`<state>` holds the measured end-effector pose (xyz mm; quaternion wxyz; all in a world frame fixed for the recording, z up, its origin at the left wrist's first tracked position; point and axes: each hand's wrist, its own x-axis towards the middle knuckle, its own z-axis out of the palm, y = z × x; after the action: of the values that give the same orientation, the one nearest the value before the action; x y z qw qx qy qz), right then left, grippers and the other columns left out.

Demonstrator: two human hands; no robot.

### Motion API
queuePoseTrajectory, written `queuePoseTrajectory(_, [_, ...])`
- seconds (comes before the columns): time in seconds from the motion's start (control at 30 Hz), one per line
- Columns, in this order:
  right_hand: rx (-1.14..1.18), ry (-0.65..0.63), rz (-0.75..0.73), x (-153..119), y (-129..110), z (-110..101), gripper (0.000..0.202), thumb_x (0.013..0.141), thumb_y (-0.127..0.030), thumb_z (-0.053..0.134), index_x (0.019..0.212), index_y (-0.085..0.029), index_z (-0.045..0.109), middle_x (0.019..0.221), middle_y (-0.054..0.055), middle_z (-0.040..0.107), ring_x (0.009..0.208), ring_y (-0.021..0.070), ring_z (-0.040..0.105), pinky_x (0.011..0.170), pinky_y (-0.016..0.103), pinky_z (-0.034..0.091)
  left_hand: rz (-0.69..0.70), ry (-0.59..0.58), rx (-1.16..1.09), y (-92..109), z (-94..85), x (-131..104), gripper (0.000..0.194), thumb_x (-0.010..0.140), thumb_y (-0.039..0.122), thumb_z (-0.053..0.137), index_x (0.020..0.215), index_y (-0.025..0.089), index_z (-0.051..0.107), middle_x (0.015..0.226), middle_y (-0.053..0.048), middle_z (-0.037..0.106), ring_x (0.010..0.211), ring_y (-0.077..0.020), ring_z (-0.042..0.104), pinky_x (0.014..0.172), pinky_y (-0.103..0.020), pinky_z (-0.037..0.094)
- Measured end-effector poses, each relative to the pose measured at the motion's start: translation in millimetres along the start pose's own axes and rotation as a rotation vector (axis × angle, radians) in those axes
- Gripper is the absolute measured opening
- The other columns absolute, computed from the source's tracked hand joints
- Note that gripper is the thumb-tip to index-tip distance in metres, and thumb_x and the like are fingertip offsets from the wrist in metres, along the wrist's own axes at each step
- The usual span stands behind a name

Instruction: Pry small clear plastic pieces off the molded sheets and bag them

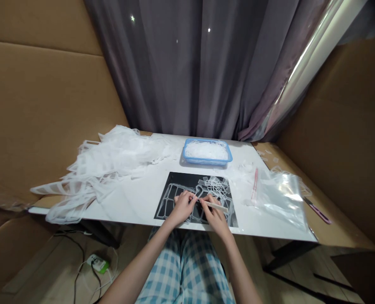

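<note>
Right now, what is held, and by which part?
The right hand holds a pale tool near its left end; whether the left hand grips anything is unclear.

Both forearms (143, 261) were cut off at the bottom edge; fingertip contact was too small to tell; white pile (120, 152) at left looked blurred.

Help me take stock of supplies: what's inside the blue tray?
The blue tray holds a heap of thin, whitish pieces, piled up to about rim level. They cover its floor, so what lies beneath them can't be seen.
</note>
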<state>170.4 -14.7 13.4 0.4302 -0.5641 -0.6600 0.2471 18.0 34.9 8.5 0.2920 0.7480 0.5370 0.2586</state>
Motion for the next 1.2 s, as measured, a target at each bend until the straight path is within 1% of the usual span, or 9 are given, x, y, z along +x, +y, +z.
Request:
queuePoseTrajectory(0.13, [0.046,0.009,0.039,-0.3,2.2,-2.3,0.027,0.097,-0.043,0.040,0.082,-0.024,0.053,0.081,0.000,0.061,0.080,0.0184,0.057,0.077,0.029,0.042,-0.011,0.011,-0.010,1.2,0.2,-0.3,0.021,0.094,0.032,0.045,0.089,0.018,0.060,0.096,-0.004,0.063,0.095,-0.0196,0.058,0.092,-0.039,0.031])
queuePoseTrajectory(0.23, [0.070,0.027,0.060,-0.2,4.4,-2.0,0.029,0.097,-0.046,0.039,0.083,-0.024,0.053,0.081,-0.001,0.060,0.078,0.0180,0.057,0.075,0.028,0.043,-0.009,0.009,-0.020,0.5,0.1,-0.2,0.022,0.094,0.034,0.046,0.088,0.018,0.060,0.094,-0.003,0.062,0.093,-0.0192,0.058,0.091,-0.038,0.031])
queuePoseTrajectory(0.37, [0.074,0.030,0.050,0.5,4.7,-0.7,0.031,0.097,-0.046,0.039,0.083,-0.024,0.054,0.082,0.000,0.061,0.081,0.0187,0.057,0.077,0.029,0.043,-0.002,0.006,-0.030,-1.5,0.2,-0.9,0.023,0.094,0.035,0.045,0.089,0.018,0.060,0.093,-0.003,0.062,0.093,-0.0193,0.058,0.091,-0.038,0.031])
queuePoseTrajectory(0.53, [0.042,0.015,0.019,1.5,1.9,0.1,0.029,0.096,-0.043,0.041,0.082,-0.024,0.057,0.083,0.002,0.063,0.084,0.0205,0.058,0.080,0.031,0.043,0.011,-0.007,-0.042,-2.0,-0.6,-2.9,0.023,0.094,0.035,0.045,0.089,0.018,0.059,0.094,-0.003,0.062,0.094,-0.0190,0.058,0.092,-0.038,0.031])
queuePoseTrajectory(0.7, [0.013,0.037,0.015,0.9,0.8,0.1,0.027,0.095,-0.041,0.040,0.082,-0.024,0.056,0.083,0.002,0.062,0.084,0.0210,0.058,0.083,0.033,0.042,0.017,-0.012,-0.046,-1.0,-2.6,-4.3,0.023,0.094,0.035,0.045,0.089,0.018,0.059,0.094,-0.002,0.062,0.093,-0.0185,0.057,0.092,-0.038,0.031])
queuePoseTrajectory(0.9, [0.019,0.075,0.021,-0.5,2.7,0.0,0.027,0.097,-0.040,0.038,0.082,-0.024,0.055,0.083,0.001,0.061,0.083,0.0199,0.058,0.082,0.033,0.043,0.019,-0.010,-0.036,-0.8,-2.5,-5.3,0.022,0.094,0.034,0.045,0.088,0.019,0.059,0.092,-0.002,0.061,0.092,-0.0183,0.057,0.092,-0.038,0.031])
queuePoseTrajectory(1.1, [0.030,0.085,0.020,-1.2,2.5,2.1,0.024,0.096,-0.036,0.039,0.085,-0.024,0.057,0.084,0.001,0.062,0.084,0.0207,0.056,0.086,0.034,0.040,0.017,-0.003,-0.016,-0.2,-0.7,-7.8,0.020,0.094,0.033,0.046,0.086,0.019,0.058,0.091,-0.002,0.061,0.093,-0.0188,0.057,0.093,-0.039,0.030])
queuePoseTrajectory(1.2, [0.045,0.091,0.026,-1.5,1.8,2.1,0.024,0.095,-0.037,0.041,0.085,-0.024,0.058,0.085,0.002,0.063,0.085,0.0213,0.056,0.086,0.034,0.040,0.017,-0.007,-0.013,-0.1,-0.9,-8.4,0.020,0.093,0.033,0.046,0.086,0.019,0.058,0.091,-0.002,0.062,0.093,-0.0186,0.057,0.092,-0.038,0.031])
